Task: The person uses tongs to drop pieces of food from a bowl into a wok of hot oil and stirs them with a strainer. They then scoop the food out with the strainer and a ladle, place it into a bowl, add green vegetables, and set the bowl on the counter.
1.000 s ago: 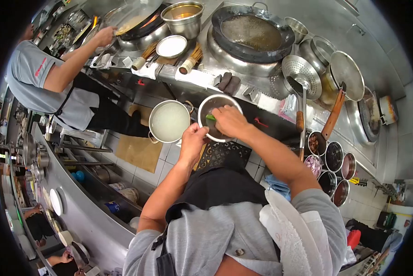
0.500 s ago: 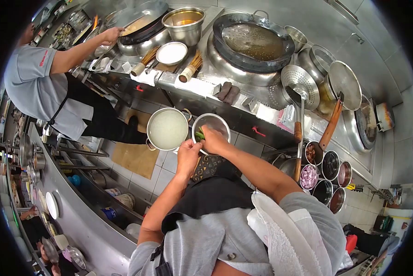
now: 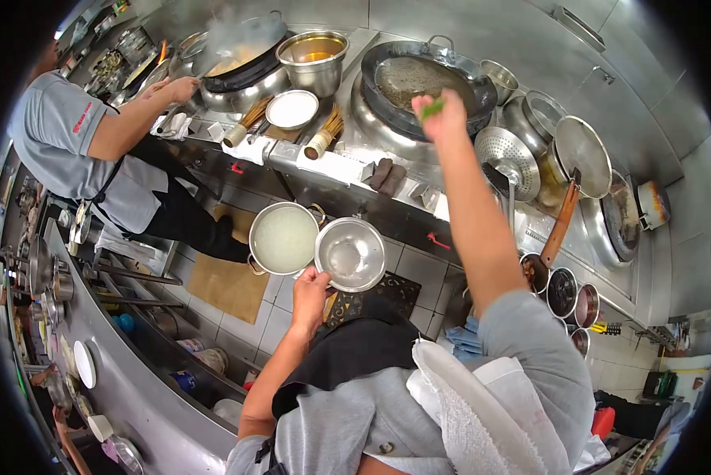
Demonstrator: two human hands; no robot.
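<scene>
Steel counter (image 3: 331, 168): black metal wok (image 3: 388, 111), partly hidden behind right hand (image 3: 445, 120), fingers closed on blurred green pieces (image 3: 432, 108). Left hand (image 3: 311, 288): fingers clamped on silver metal bowl (image 3: 350, 257).

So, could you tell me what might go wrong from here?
The right hand is blurred over the wok, with green pieces at its fingers. If the liquid there is hot, it could spatter the skin.
Some pieces might land outside the wok.
The left hand has the steel bowl only by its rim, right beside the pot of cloudy liquid, so a slip might knock it.
</scene>
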